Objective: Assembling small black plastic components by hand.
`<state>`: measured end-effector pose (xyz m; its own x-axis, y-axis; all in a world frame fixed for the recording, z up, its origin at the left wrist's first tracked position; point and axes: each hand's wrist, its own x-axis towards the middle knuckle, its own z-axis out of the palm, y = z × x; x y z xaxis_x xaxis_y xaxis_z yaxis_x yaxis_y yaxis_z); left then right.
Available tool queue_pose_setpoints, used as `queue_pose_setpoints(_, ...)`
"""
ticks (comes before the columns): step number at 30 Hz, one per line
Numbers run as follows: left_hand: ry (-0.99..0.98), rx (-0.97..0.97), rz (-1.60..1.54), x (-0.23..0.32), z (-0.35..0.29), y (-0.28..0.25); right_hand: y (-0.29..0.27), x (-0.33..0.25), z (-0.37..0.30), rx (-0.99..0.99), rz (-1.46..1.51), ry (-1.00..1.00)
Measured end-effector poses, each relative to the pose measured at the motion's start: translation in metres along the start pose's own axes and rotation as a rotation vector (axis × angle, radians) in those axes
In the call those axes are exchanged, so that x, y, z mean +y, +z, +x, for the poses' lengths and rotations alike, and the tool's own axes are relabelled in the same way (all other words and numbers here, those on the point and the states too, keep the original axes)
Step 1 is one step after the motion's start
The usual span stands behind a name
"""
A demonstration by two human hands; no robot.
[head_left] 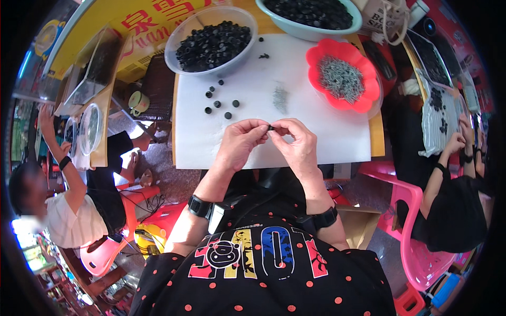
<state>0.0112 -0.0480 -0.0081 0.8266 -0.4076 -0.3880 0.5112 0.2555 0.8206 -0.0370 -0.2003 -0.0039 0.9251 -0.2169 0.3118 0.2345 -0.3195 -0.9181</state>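
Near the front edge of the white sheet (342,139), I see on my remote feed the left hand (245,138) and right hand (296,143) meeting tip to tip; both pinch one small black part (270,127), thumbs and fingers closed on it; it's mostly covered, so I can't tell its exact shape; ahead and to the left I count seven loose caps (228,115), round, black, scattered on the sheet; straight ahead of the hands, a loose heap of grey pins (280,99); beyond that, a few dark bits (264,56).

At the far left corner, a clear tub (245,58) full of black caps; at the far edge, right of it, a pale bowl (316,36) of more black pieces; on the right, a red dish (314,55), flower-shaped, heaped with grey pins; off left, a person in white (79,221) beside another bench; off right, a person in black (456,203), by a pink chair (406,216), hands near black pieces.
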Motion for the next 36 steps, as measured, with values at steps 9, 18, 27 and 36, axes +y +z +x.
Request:
queue_pose_setpoints(9, 0.308, 0.337, 0.582, 0.032, -0.001, -0.034, -0.002, 0.001, -0.002, 0.023, 0.305, 0.237)
queue_pose_setpoints(18, 0.875, 0.197, 1.486, 0.044, 0.039, -0.039, -0.002, 0.002, -0.002, 0.002, 0.396, 0.264)
queue_pose_setpoints(27, 0.198, -0.008, 0.28, 0.052, 0.006, -0.025, -0.001, 0.001, 0.001, 0.063, 0.344, 0.146)
queue_pose_setpoints(36, -0.117, -0.091, -0.449, 0.01, -0.031, -0.046, 0.01, -0.021, 0.001, -0.014, 0.232, 0.074)
